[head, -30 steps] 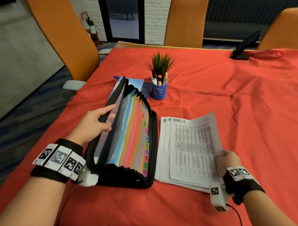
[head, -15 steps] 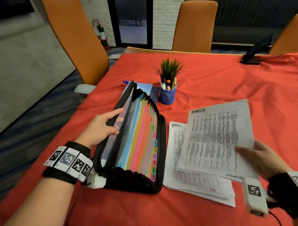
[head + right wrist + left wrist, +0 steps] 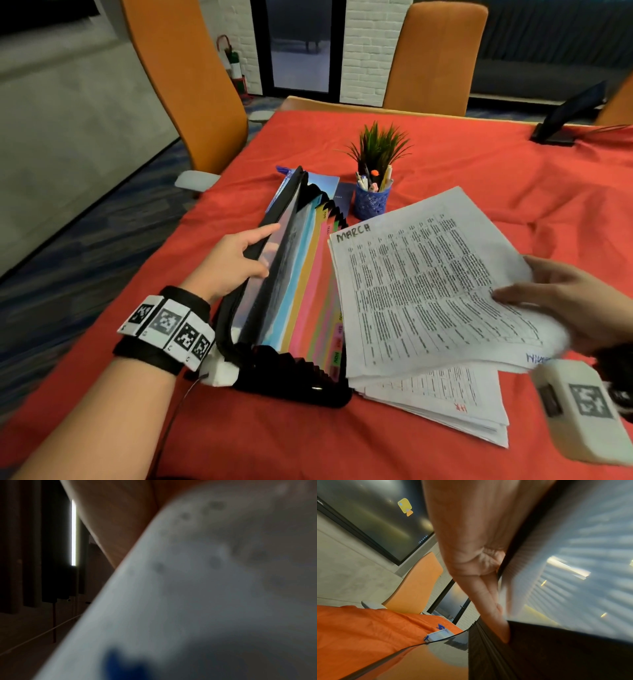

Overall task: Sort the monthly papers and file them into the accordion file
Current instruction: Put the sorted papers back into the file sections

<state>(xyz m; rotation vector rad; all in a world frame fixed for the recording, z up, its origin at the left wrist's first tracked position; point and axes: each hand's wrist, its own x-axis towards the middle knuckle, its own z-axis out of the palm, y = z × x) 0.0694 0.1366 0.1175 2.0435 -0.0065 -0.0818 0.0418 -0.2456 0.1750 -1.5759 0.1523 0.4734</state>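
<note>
A black accordion file (image 3: 301, 301) with coloured month-tabbed dividers lies open on the red tablecloth. My left hand (image 3: 253, 253) holds its front cover (image 3: 539, 655) back, thumb inside and fingers along the outer edge. My right hand (image 3: 534, 291) pinches a printed sheet headed MARCH (image 3: 421, 291) by its right edge, thumb on top. The sheet hangs in the air, its left edge over the file's right-hand tabs. In the right wrist view the sheet (image 3: 205, 588) is a close blur. The remaining stack of papers (image 3: 445, 397) lies right of the file.
A blue pen pot (image 3: 371, 202) and a small green plant (image 3: 378, 147) stand just beyond the file, with a blue booklet (image 3: 325, 181) beside them. A dark tablet on a stand (image 3: 568, 113) sits at the far right. Orange chairs (image 3: 185, 85) ring the table.
My right hand has lifted the MARCH sheet off the stack and carried it left, up to the open file. The left hand still holds the cover back.
</note>
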